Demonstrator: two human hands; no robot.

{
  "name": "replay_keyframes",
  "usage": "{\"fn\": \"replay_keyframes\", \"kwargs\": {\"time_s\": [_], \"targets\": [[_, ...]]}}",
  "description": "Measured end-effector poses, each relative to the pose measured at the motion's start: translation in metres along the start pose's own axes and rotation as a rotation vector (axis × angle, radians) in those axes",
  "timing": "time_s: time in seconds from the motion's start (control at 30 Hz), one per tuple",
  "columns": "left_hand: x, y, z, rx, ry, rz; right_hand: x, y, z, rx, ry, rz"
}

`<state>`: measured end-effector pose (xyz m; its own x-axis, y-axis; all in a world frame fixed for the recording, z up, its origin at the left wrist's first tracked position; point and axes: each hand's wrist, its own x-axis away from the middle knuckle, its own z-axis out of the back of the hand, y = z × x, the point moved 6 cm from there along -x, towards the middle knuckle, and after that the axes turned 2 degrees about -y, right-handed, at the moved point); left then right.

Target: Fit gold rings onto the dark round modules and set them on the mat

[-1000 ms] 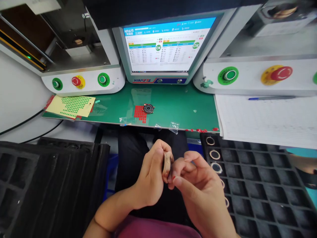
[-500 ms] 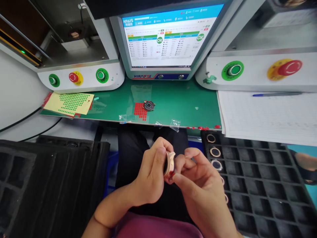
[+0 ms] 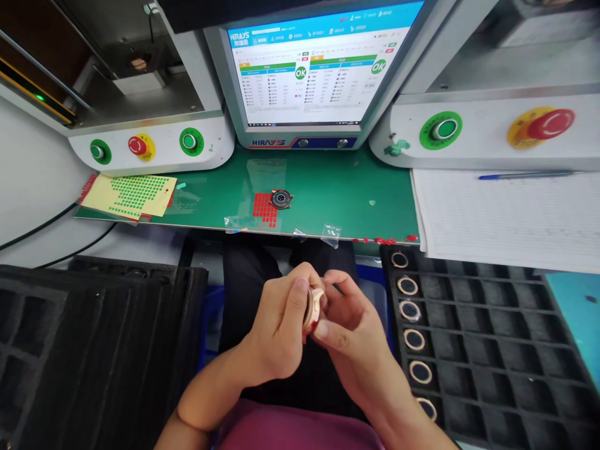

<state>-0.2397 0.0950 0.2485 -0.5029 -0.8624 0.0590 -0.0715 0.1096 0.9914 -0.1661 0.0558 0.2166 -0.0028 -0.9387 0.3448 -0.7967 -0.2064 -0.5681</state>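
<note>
A rose-gold watch case (image 3: 315, 306) is tilted on its edge above my lap. My left hand (image 3: 284, 319) is closed around it, thumb along its near face. My right hand (image 3: 351, 319) meets it from the other side, with the thumb pressed by a small red sticker (image 3: 314, 325) on the case's lower edge. The right fingers are curled behind the case and partly hidden. Another watch case (image 3: 281, 199), dark with a round sensor back, lies on the green bench beside a sheet of red stickers (image 3: 263, 209).
A black compartment tray (image 3: 469, 350) at right holds several watch cases in its left column. Black foam trays (image 3: 94, 350) are stacked at left. Behind stand a monitor (image 3: 304, 81), machine buttons (image 3: 444, 129), paper with a pen (image 3: 525, 177), and a yellow sticker sheet (image 3: 131, 195).
My right hand has moved left and closed in on the watch case, its thumb now against the red sticker's spot. The case and left hand have shifted slightly left. More of the right tray shows.
</note>
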Motion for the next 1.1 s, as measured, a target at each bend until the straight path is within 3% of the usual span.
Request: {"fn": "replay_keyframes", "kwargs": {"time_s": [0.23,0.33,0.47,0.57,0.7,0.83,0.97,1.1], "targets": [[-0.003,-0.011,-0.001,0.111,0.008,0.157,-0.007,0.016,0.006,0.054,0.01,-0.099],[-0.005,-0.02,-0.009,0.269,-0.046,0.281,-0.003,0.019,0.009,0.104,-0.014,-0.078],[0.0,-0.034,-0.02,0.532,-0.225,0.523,0.002,0.003,0.02,0.266,0.014,0.173],[0.008,-0.037,-0.022,0.694,-0.334,0.648,0.005,-0.012,0.016,0.451,-0.057,0.345],[0.013,-0.039,-0.02,0.743,-0.315,0.738,0.008,-0.024,0.009,0.719,-0.045,0.463],[0.01,-0.041,-0.017,0.648,-0.216,0.651,0.008,-0.028,0.008,0.718,-0.007,0.496],[0.007,-0.037,-0.008,0.552,-0.037,0.362,0.01,-0.037,0.014,0.603,0.121,0.513],[0.012,-0.027,-0.007,0.391,-0.075,0.127,0.01,-0.042,0.007,0.566,0.107,0.525]]}}
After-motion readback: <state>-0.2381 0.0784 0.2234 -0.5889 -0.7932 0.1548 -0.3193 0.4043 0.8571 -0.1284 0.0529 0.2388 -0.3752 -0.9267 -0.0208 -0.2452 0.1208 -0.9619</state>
